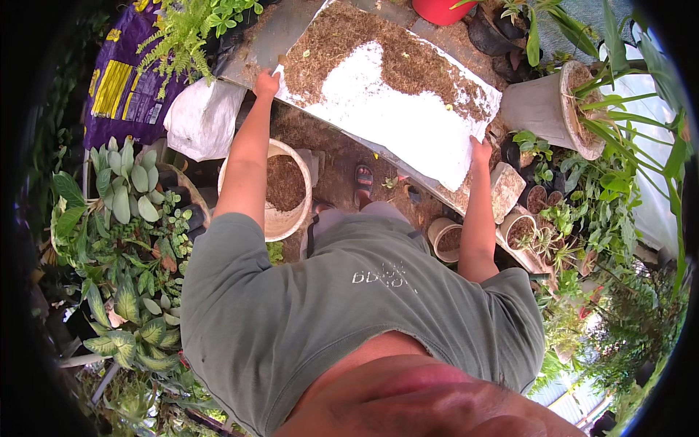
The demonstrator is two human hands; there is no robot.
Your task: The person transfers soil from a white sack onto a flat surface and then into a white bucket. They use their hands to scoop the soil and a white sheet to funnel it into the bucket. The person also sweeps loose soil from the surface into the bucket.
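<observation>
A white sheet [393,125] lies across a low table [262,38] in front of me. Brown crumbly potting mix [349,33] covers its far part, while the near part shows mostly bare white. My left hand [266,83] grips the sheet's left corner. At the opposite end, my right hand [480,150] holds the near right edge, where the cloth is creased and hangs a little over the table's front. Below my left forearm stands a large round pot [292,221] with brown soil [284,183] inside.
A purple printed bag [123,82] and a white sack [205,120] stand at the left, beside leafy plants [128,175]. At the right are a large potted plant [538,109], a stone block [505,191] and small pots [445,240]. A red container [442,11] sits at the far edge.
</observation>
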